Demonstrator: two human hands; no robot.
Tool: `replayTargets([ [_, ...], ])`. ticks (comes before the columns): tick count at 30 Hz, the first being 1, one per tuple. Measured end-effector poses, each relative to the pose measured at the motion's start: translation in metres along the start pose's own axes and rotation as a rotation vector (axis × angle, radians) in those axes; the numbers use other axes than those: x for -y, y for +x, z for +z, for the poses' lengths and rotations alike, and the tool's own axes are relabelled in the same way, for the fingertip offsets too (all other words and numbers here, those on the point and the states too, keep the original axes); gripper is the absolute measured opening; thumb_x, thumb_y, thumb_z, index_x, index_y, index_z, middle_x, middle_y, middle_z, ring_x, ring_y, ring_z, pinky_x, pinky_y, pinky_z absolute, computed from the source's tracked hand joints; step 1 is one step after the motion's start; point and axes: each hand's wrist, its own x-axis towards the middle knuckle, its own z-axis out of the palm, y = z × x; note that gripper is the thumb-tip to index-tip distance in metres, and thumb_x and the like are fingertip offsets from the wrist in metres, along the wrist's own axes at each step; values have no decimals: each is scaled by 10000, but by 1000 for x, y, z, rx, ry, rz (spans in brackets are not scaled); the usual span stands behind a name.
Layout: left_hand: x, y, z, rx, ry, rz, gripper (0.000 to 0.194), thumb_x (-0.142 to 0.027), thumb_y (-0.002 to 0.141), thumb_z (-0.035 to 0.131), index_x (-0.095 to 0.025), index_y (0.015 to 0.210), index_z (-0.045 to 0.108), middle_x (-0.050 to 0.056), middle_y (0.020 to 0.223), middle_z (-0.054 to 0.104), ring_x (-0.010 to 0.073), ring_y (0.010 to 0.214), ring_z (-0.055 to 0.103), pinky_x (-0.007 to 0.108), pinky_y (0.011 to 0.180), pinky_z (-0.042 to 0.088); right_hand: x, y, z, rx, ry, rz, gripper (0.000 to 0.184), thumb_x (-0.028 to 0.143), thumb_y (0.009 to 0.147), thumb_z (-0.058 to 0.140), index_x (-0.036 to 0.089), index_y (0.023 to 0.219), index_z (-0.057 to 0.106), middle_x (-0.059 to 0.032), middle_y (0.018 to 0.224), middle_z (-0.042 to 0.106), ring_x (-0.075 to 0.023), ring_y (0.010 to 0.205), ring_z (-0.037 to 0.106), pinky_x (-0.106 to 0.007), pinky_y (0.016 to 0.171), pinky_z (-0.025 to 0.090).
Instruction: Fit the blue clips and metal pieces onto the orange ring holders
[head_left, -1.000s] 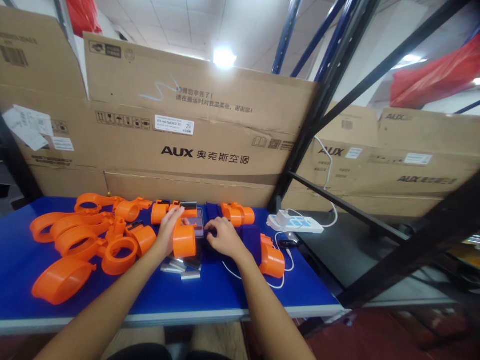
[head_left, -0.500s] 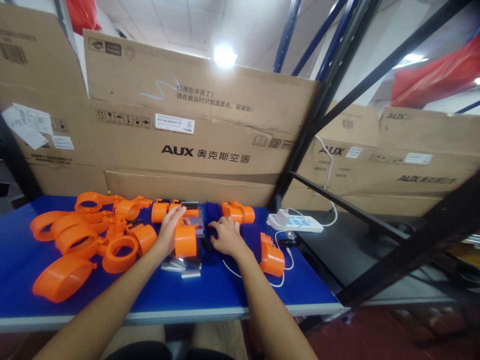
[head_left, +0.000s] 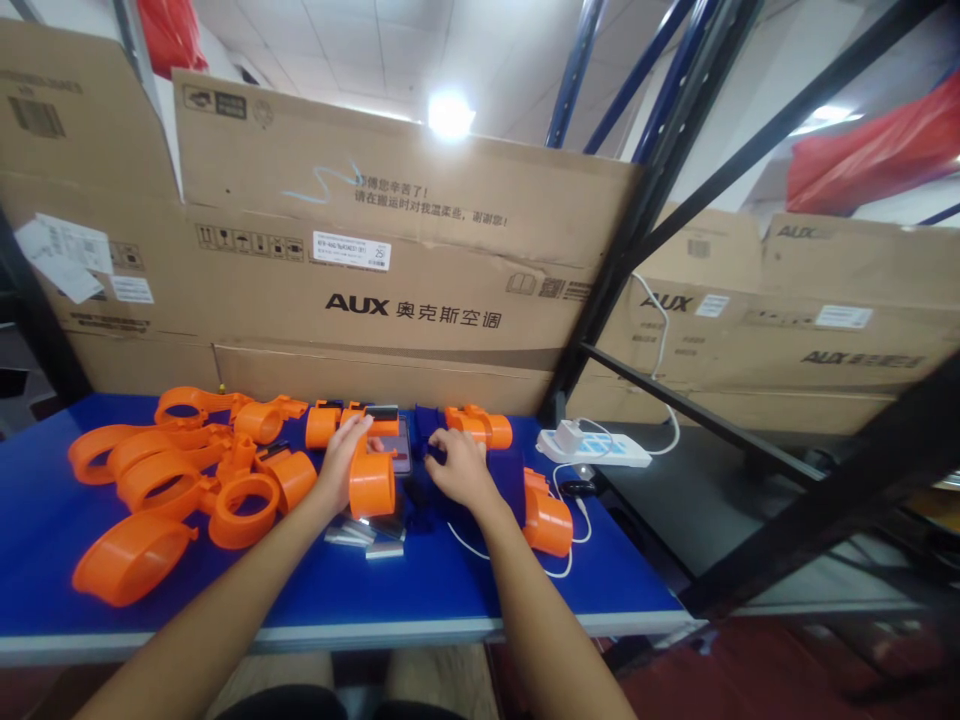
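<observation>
An orange ring [head_left: 373,487] echoes others toward the left edge of a blue table [head_left: 442,600], with a white, light-blue-patched power strip [head_left: 628,454] near its far-right corner.

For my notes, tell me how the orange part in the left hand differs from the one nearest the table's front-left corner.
The held part is in the left hand; the corner part lies on the blue table. The held part looks compact and straight-sided; the corner part, wider and slanting. Both are orange.

My head camera faces forward and down, near the bench [head_left: 420,597] at the lower left of the frame.
</observation>
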Motion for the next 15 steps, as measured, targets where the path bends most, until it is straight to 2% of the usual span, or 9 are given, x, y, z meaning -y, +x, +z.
replayTargets([
  [4, 4, 2, -2, -8, -46, -49, 472, -524, 708, 809, -192, 926, 554, 2, 683, 659, 160, 549, 647, 260, 553, 503, 7, 3, 2, -162, 429, -25, 188, 398, 878, 633, 210, 875, 617, 13, 691, 572, -168, 630, 516, -278, 608, 403],
  [7, 6, 2, -1, -4, -63, -60, 448, -493, 734, 785, -196, 987, 566, 0, 701, 665, 157, 531, 644, 266, 546, 515, 13, 3, 4, -186, 559, -28, 291, 483, 881, 657, 213, 781, 613, 30, 589, 529, -156, 552, 488, -271, 541, 379],
  [10, 6, 0, 2, 4, -60, -64, 446, -458, 752, 766, -204, 1066, 576, -3, 706, 669, 149, 493, 623, 271, 536, 522, 19, 2, 6, -160, 622, -25, 324, 499, 919, 618, 212, 771, 640, 2, 612, 607, -169, 569, 549, -275, 557, 422],
  [15, 7, -5, 7, 66, 8, -40, 551, -455, 742, 786, -215, 1199, 594, 13, 706, 684, 152, 514, 632, 258, 551, 524, 26, 0, 12, -182, 684, -51, 325, 483, 948, 584, 200, 973, 742, -41, 828, 744, -219, 744, 673, -307, 696, 528],
])
